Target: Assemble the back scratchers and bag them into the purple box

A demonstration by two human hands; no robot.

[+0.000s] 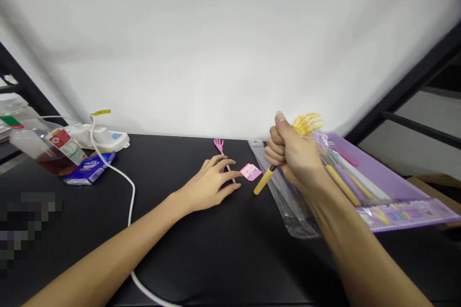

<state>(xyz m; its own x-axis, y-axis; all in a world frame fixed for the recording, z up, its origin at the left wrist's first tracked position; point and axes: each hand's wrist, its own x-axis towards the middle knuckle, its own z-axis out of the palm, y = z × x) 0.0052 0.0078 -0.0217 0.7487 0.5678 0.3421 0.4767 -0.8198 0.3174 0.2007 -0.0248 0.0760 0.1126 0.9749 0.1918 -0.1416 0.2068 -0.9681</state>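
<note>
My right hand (pixel 293 151) is wrapped round the shaft of a yellow back scratcher (pixel 307 123), raised above the table. The scratcher's claw head shows behind my fist, and its handle points down towards the middle. My left hand (pixel 214 180) lies low over a pink back scratcher (pixel 219 144) with its fingers spread. The claw end and part of the thin shaft are visible; my fingers cover the rest, and I cannot tell whether they touch it. A small pink card (pixel 251 171) rests just right of my left fingertips.
At right, a purple tray package (pixel 382 172) holds several more scratchers, beside a clear plastic bag (pixel 284 201). On the left are a white power strip (pixel 113 140), a tilted bottle (pixel 54 148), a blue packet (pixel 88 170) and a white cable (pixel 132 192) across the black tabletop (pixel 216 259).
</note>
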